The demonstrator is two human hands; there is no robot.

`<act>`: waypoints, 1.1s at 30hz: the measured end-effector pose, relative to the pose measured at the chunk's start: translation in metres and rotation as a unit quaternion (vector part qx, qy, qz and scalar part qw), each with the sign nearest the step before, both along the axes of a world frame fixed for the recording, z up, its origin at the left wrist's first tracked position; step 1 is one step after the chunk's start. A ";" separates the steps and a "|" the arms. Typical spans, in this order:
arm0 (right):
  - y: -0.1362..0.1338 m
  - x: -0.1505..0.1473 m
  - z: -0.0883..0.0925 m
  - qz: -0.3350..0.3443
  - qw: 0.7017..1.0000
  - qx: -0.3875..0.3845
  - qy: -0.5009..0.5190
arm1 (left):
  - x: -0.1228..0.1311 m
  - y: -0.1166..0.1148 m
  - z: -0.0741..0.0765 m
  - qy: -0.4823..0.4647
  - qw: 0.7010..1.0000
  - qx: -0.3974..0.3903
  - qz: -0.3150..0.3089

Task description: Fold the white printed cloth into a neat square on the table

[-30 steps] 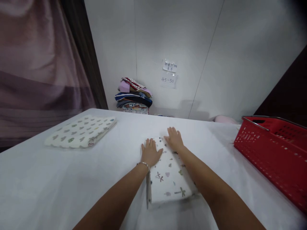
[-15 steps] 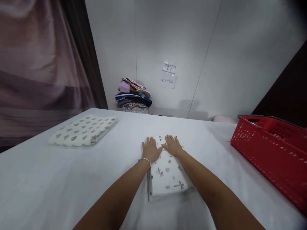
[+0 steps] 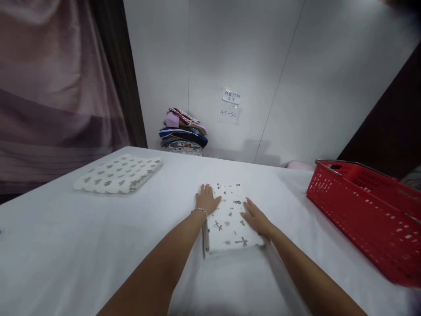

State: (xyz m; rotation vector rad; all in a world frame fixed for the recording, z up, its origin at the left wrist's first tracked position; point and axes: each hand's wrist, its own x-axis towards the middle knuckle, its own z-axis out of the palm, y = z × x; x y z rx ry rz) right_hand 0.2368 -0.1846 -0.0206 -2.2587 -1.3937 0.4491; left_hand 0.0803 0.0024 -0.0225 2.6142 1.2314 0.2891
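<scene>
A folded white cloth (image 3: 226,232) with small grey, pink and green prints lies on the white-covered table in front of me. My left hand (image 3: 207,201) rests on its far left part, fingers stretched out, a bracelet at the wrist. Along the cloth's right side lies my right hand (image 3: 258,218), flat with the fingers apart. Several folded layers show at the cloth's left edge. Neither hand grips anything.
Another folded cloth (image 3: 118,175) with grey-green prints lies at the table's left. A red plastic basket (image 3: 355,219) stands on the right. Behind the table is a stack of folded fabrics (image 3: 184,134); paper signs (image 3: 229,113) hang on the wall.
My right hand has slid from the cloth's far end toward me and to its right side. My left hand stays near the far left part. The view has shifted slightly.
</scene>
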 end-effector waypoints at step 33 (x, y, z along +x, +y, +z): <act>-0.097 -0.051 0.029 -0.083 0.899 0.033 0.429 | -0.103 -0.088 0.013 -0.137 0.921 -0.355 0.085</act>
